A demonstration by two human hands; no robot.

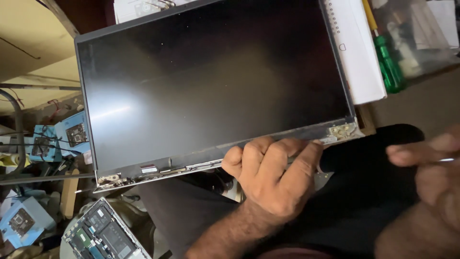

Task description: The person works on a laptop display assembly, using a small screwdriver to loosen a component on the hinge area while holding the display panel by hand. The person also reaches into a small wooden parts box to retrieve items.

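Over the lap, a detached laptop screen panel [215, 81] is held up by its lower edge.

The left hand [270, 175] has its grip closed on the bottom bezel, fingers curled over the front and thumb likely behind, so the panel stays tilted toward the eyes and its bare hinge brackets [342, 130] hang free. The right hand [431, 172] is apart from the panel at the frame edge, blurred; it seems to pinch something thin and shiny, but I cannot tell surely. An opened laptop base [103, 235] lies below, with blue circuit modules [72, 134] to the left.
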